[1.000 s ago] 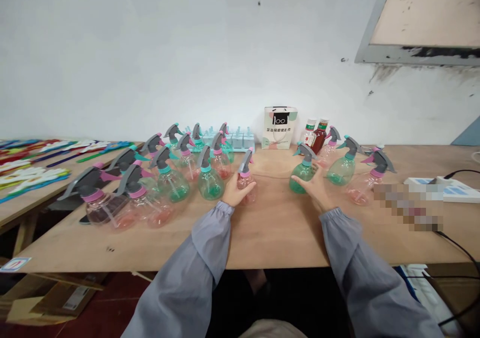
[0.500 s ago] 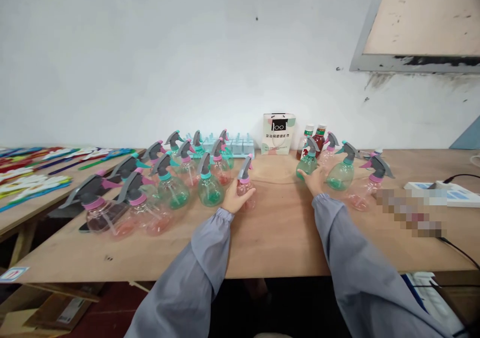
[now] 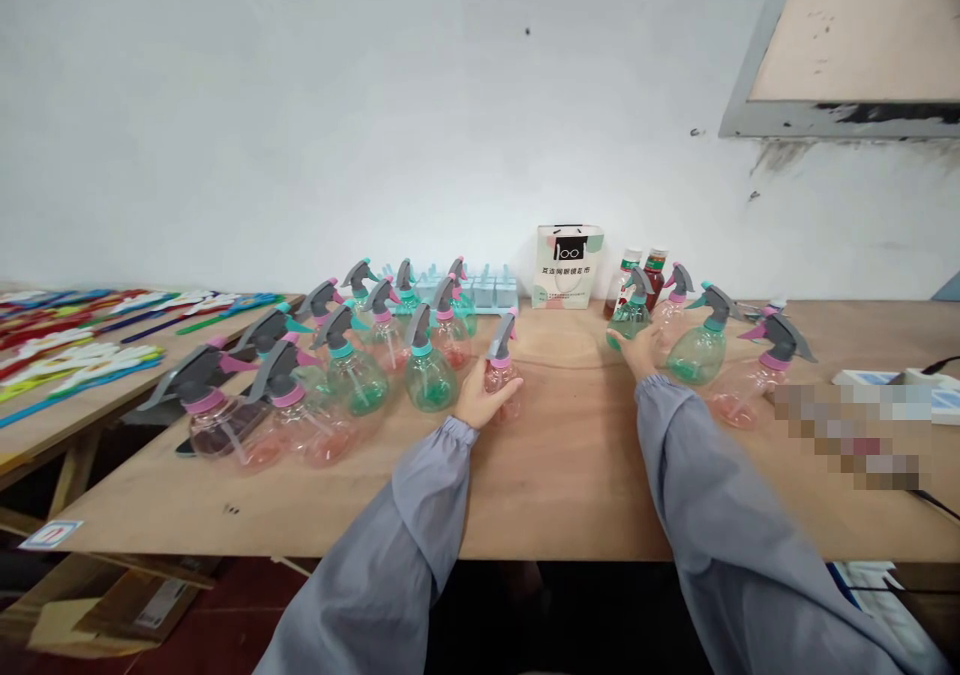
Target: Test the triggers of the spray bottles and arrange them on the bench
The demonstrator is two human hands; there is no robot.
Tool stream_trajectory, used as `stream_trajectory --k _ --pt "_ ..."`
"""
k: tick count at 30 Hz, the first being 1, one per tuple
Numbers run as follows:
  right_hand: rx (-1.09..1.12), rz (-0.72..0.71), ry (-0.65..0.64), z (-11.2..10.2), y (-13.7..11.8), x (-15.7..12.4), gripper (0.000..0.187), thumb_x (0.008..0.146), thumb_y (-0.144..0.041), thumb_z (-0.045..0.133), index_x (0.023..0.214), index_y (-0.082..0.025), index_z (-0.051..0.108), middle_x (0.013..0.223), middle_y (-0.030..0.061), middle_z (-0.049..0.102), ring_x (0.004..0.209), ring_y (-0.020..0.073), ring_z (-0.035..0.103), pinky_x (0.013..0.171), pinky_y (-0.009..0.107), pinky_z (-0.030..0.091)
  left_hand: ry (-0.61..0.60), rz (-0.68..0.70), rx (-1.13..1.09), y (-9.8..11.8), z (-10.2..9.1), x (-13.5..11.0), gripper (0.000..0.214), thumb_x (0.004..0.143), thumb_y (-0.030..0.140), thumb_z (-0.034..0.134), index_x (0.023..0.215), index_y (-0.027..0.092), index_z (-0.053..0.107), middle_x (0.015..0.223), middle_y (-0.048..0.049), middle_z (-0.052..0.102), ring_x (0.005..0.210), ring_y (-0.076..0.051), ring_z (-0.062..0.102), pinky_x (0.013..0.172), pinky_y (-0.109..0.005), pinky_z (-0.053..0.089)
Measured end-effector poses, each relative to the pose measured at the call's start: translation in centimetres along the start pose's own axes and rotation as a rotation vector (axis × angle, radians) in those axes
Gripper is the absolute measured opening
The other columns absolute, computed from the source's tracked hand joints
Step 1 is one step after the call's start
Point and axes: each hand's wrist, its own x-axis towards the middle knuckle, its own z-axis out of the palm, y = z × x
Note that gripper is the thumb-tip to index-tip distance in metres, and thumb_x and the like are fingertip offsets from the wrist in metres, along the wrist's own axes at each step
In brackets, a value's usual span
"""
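Note:
My left hand is wrapped round the body of a pink spray bottle, which stands upright on the wooden table with its grey trigger head above my fingers. Farther back on the right, my right hand curls round a green spray bottle. The thumb shows on its near side, while the other fingers are partly hidden. Close by on the right stand another green spray bottle, a pink one and a pink one behind. Several pink and green bottles, including a green one, are grouped left of my left hand.
A paper bag and two sauce bottles stand against the wall. Pale blue containers sit behind the left bottles. A dark phone lies under them. Colourful flower-shaped pieces cover the left table. A power strip lies right.
The view has turned slightly left, so everything sits a little farther right. My right hand and the green bottle have shifted slightly farther back. My left hand stays on the pink bottle.

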Motion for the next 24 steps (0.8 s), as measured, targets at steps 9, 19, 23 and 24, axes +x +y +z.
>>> stream_trajectory --k 9,19,23,24 --pt "0.506 -0.218 -0.357 -2.7 -9.0 -9.8 0.062 0.083 -0.06 0.054 0.131 -0.022 0.041 0.131 0.0165 0.052 0.116 0.0275 0.055 0.103 0.048 0.043 -0.129 0.091 -0.016 -0.6 1.2 -0.7 0.071 0.074 0.043 0.074 0.133 0.014 0.045 0.132 -0.018 0.054 0.13 -0.032 0.051 0.114 -0.05 0.036" --pt "0.831 -0.201 -0.631 -4.3 -16.5 -13.1 0.053 0.077 -0.038 0.059 0.129 -0.03 0.052 0.115 0.0053 0.066 0.104 0.021 0.061 0.093 0.038 0.05 -0.318 0.347 0.406 0.8 2.3 -2.1 0.093 0.071 0.061 0.071 0.146 0.018 0.036 0.139 -0.0207 0.051 0.132 -0.039 0.047 0.11 -0.055 0.036" --pt "0.753 -0.169 -0.611 -5.1 -15.8 -11.9 0.037 0.07 -0.032 0.059 0.107 -0.025 0.063 0.105 0.0044 0.069 0.092 0.0209 0.062 0.086 0.039 0.052 0.316 0.377 0.428 1.3 -1.2 -1.3 0.059 0.081 0.052 0.063 0.127 0.019 0.051 0.124 -0.0171 0.056 0.124 -0.032 0.052 0.108 -0.046 0.039" --pt "0.746 -0.166 -0.605 -5.3 -15.9 -11.7 0.032 0.069 -0.031 0.06 0.1 -0.025 0.064 0.104 0.0045 0.069 0.093 0.0215 0.063 0.085 0.039 0.052 0.528 0.324 0.439 1.4 -2.3 -1.0 0.057 0.081 0.05 0.062 0.126 0.017 0.05 0.125 -0.018 0.053 0.126 -0.031 0.05 0.108 -0.046 0.039"
